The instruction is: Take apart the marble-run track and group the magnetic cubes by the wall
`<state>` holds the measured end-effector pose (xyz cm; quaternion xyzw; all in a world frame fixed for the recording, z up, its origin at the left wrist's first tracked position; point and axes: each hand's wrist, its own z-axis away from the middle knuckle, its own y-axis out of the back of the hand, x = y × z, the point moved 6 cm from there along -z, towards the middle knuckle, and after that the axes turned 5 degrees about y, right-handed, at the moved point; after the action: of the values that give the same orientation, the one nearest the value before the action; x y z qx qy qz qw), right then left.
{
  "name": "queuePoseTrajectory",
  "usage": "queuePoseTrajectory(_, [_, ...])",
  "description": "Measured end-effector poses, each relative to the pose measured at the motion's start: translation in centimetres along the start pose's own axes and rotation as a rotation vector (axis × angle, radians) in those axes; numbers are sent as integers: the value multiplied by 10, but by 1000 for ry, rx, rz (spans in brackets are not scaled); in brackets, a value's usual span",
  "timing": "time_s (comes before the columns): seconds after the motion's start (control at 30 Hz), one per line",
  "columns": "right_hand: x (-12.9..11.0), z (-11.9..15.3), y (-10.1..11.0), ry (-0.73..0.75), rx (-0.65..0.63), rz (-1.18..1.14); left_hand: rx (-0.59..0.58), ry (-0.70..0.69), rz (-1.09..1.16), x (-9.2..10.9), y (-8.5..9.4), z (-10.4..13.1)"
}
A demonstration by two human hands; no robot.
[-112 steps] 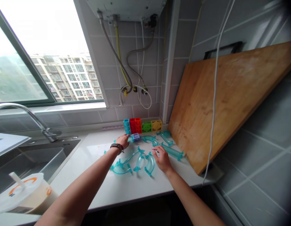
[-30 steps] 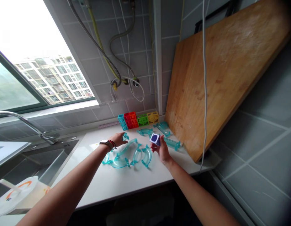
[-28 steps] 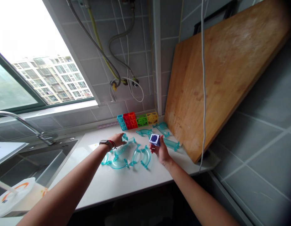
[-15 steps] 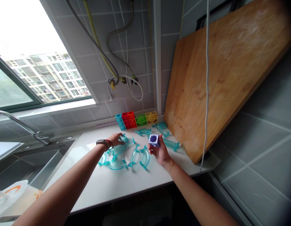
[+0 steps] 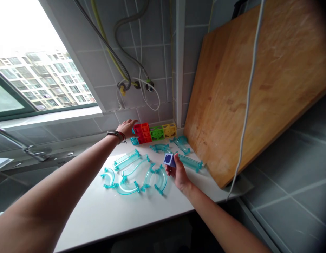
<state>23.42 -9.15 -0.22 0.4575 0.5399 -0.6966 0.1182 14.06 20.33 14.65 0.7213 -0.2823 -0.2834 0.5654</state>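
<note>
My right hand (image 5: 180, 175) is closed on a small white-and-purple cube block (image 5: 168, 159), held up above the counter with its round-holed face towards me. At the back, my left hand (image 5: 127, 128) reaches to the left end of a row of coloured blocks, its fingers stretched out and apart at the light-blue blocks (image 5: 135, 141). Part of the light-blue blocks is hidden by that hand. Red blocks (image 5: 145, 133), green blocks (image 5: 157, 133) and yellow blocks (image 5: 169, 130) continue the row to the right. Clear teal track pieces, among them a straight track (image 5: 126, 160) and a curved track (image 5: 127, 188), lie between my arms.
A large wooden board (image 5: 247, 80) leans against the wall at right, with a white cable (image 5: 248, 98) hanging before it. At left are a faucet (image 5: 20, 142) and sink (image 5: 10, 179). Hoses hang on the tiled wall behind the white counter (image 5: 105, 214).
My left hand has moved from the teal track pieces back to the light-blue end of the block row. The right hand still holds the cube, turned slightly. The view has shifted a little.
</note>
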Motion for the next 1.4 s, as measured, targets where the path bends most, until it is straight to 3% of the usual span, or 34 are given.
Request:
queuePoseTrajectory(0.13, [5, -2, 2, -28, 17, 40, -233, 27, -8, 14, -20, -31])
queuePoseTrajectory(0.27, [7, -2, 3, -22, 13, 35, -260, 38, 38, 17, -25, -44])
queuePoseTrajectory(0.37, [7, -2, 3, -23, 18, 43, -230, 90, 70, -2, -27, -44])
queuePoseTrajectory(0.47, [8, -1, 3, -26, 20, 50, -162, 216, 140, -37, -29, -37])
queuePoseTrajectory(0.53, [8, -1, 3, -26, 13, 52, -132, 335, 250, -59, -27, -25])
queuePoseTrajectory(0.6, [8, -1, 3, -20, 20, 51, -54, 437, 421, -65, -16, -5])
queuePoseTrajectory(0.67, [7, -2, 3, 7, 37, 46, 137, 431, 623, -49, 10, 27])
queuePoseTrajectory(0.73, [4, -1, 3, 43, 41, 49, 386, 260, 777, -8, 43, 71])
queuePoseTrajectory(0.77, [3, -1, 2, 56, 35, 58, 381, 113, 824, 21, 53, 93])
queuePoseTrajectory(0.8, [2, 0, 0, 64, 24, 72, 302, -30, 849, 53, 56, 114])
queuePoseTrajectory(0.87, [0, 3, -2, 76, 3, 112, 88, -235, 826, 109, 48, 150])
queuePoseTrajectory(0.9, [-2, 5, -4, 87, -7, 140, 37, -257, 796, 127, 40, 162])
queuePoseTrajectory(0.97, [-5, 8, -7, 121, -29, 209, -17, -257, 791, 145, 23, 172])
queuePoseTrajectory(1.03, [-8, 10, -10, 154, -65, 288, -88, -266, 823, 148, 8, 169])
queuePoseTrajectory(1.13, [-7, 12, -13, 187, -143, 396, -217, -269, 883, 127, 0, 156])
queuePoseTrajectory(1.23, [-5, 10, -10, 215, -144, 490, -260, -161, 963, 80, 3, 143])
queuePoseTrajectory(1.33, [-3, 8, -6, 226, -109, 548, -120, 59, 1150, 16, -2, 132])
queuePoseTrajectory(1.4, [-1, 7, -4, 235, -85, 578, -29, 245, 1281, -28, -19, 128])
